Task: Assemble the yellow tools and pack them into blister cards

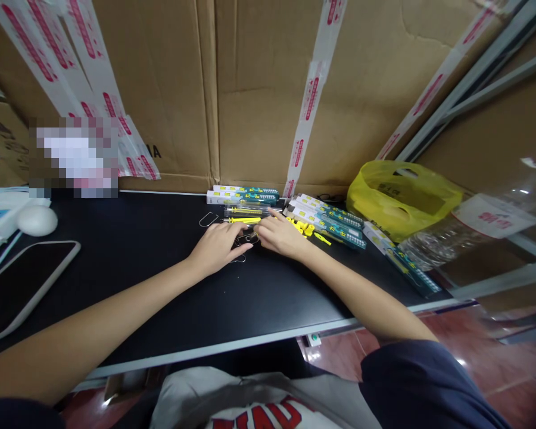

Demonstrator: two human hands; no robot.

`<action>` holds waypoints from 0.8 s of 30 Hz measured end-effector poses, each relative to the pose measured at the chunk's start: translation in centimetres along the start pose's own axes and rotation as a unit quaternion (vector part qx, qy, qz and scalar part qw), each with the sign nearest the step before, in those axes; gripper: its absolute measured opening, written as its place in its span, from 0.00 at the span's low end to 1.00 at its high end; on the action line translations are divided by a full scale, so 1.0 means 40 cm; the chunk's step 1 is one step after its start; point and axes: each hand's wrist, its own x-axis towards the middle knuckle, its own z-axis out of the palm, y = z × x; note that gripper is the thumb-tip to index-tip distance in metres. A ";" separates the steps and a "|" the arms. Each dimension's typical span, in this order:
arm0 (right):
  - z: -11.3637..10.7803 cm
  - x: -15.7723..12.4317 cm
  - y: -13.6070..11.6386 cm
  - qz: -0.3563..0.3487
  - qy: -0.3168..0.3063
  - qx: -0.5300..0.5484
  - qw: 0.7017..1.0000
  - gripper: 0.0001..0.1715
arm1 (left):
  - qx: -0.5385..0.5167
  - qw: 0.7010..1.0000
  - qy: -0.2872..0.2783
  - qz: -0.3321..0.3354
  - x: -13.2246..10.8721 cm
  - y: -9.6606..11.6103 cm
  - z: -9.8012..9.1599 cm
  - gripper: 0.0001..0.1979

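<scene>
The left hand (218, 245) holds its thumb and fingers apart at the small metal pieces (249, 239) on the table (268, 304) — the right hand (280, 235) curls beside them, its grip impossible to tell — near yellow pieces (309, 230).

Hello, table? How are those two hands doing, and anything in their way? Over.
Left hand, right hand: close together, grip unclear. Loose yellow pieces beside right hand. Phone, yellow bag off to opposite sides, not blocking.

grey shirt front (196, 390), red block letters (274, 416) edged in white, 2 short dark navy sleeves (415, 384), bare forearms (129, 310)
</scene>
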 end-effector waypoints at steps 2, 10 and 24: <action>-0.005 0.008 -0.025 -0.033 0.016 -0.017 0.999 0.11 | -0.082 0.997 -0.006 -0.017 0.001 0.006 0.001 0.14; -0.027 0.010 -0.034 -0.024 0.023 0.022 0.999 0.13 | -0.246 0.968 0.008 -0.038 0.002 0.010 0.007 0.09; -0.069 -0.062 0.121 0.161 -0.133 0.207 0.956 0.06 | -0.067 0.997 0.038 -0.001 0.000 -0.017 0.005 0.16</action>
